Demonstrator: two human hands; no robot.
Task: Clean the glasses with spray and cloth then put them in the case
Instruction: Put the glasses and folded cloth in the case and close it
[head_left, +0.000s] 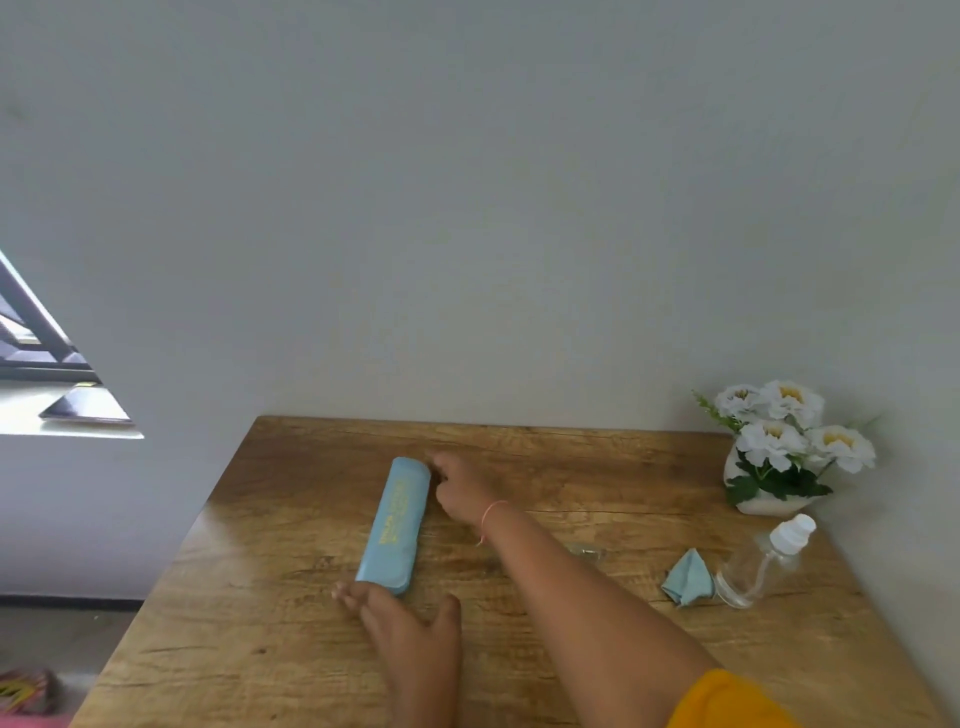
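A long light-blue glasses case (395, 525) with yellow print lies shut on the wooden table (270, 613). My left hand (400, 618) rests flat at its near end, fingers touching the case's edge. My right hand (460, 483) reaches across to the far end and touches the case's right side with curled fingers. A crumpled light-blue cloth (688, 574) lies at the right. Beside it, tipped on its side, is a clear spray bottle (763, 564) with a white cap. A small clear object (587, 550), perhaps part of the glasses, lies behind my right forearm.
A white vase of white flowers (784, 457) stands at the table's back right corner against the grey wall. A window sill with a flat dark tablet (85, 410) is at the left. The floor shows below the table's left edge.
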